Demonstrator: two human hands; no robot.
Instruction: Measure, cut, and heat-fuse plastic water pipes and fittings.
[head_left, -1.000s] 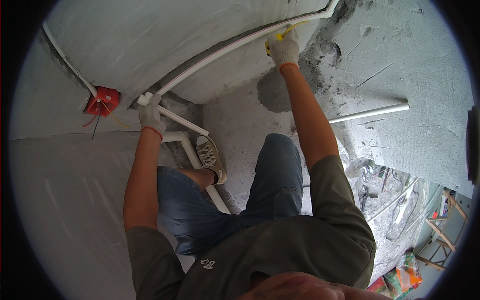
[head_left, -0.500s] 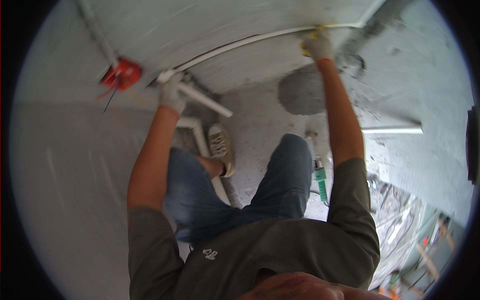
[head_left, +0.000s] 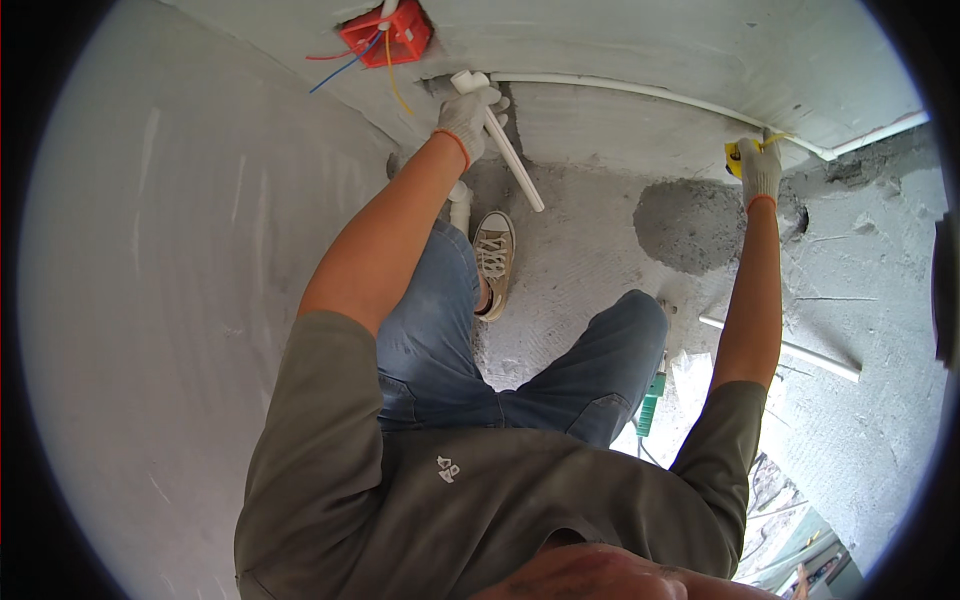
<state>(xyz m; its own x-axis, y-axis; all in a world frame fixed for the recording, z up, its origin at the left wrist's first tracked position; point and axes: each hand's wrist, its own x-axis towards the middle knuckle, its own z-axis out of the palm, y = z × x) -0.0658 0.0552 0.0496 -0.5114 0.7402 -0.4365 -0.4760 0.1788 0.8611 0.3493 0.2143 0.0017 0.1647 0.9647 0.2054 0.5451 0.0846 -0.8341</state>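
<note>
My left hand (head_left: 466, 118), in a white knitted glove with an orange cuff, is closed around a white plastic pipe (head_left: 514, 162) just below its fitting (head_left: 468, 82). The pipe's free end slants down toward the floor. At the right, my gloved right hand (head_left: 762, 176) grips a yellow tape measure (head_left: 735, 160). A bit of its yellow blade shows along the wall, beside a long white pipe (head_left: 640, 90) that runs from near my left hand to a corner beyond my right. The glove hides part of the tape measure.
A red junction box (head_left: 400, 38) with loose coloured wires is set in the wall at upper left. A dark rough patch (head_left: 690, 225) marks the floor. A loose white pipe (head_left: 820, 361) lies at right, and a green-handled tool (head_left: 650, 405) with a cord lies by my knee.
The view has turned, so the box, pipes and both hands appear farther right. My left hand stays at the fitting; my right hand still holds the tape measure by the long pipe.
</note>
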